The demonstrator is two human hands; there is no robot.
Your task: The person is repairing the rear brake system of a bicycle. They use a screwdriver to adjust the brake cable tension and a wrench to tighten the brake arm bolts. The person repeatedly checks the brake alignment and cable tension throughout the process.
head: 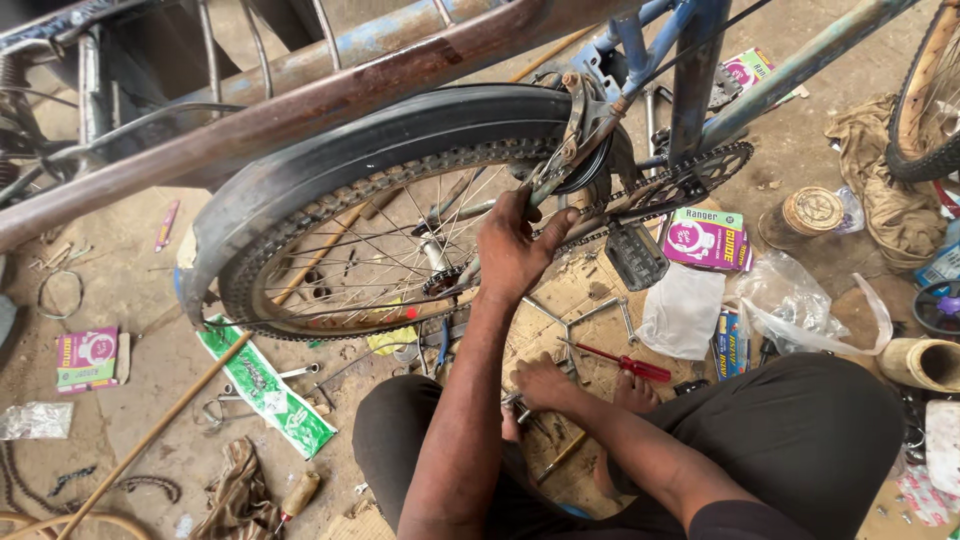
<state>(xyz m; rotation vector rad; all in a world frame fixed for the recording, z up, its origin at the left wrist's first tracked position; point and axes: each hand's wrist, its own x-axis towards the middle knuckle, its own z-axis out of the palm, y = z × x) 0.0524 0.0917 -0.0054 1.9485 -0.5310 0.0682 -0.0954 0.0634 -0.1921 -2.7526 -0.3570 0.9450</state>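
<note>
Two hands: left (515, 250) grips bicycle frame (560, 165), right (540, 383) touches floor tools (520, 405)

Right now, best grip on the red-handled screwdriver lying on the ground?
Take the red-handled screwdriver by its red plastic handle, coming from above on the right side. The handle points right and lies clear of clutter; the thin metal shaft runs left toward the right hand and the tools there, leaving less room.

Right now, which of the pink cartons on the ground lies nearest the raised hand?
The pink carton lying right of the pedal, beneath the chainring. It is closest to the left hand; the other pink carton lies far left, beyond the wheel.
</note>
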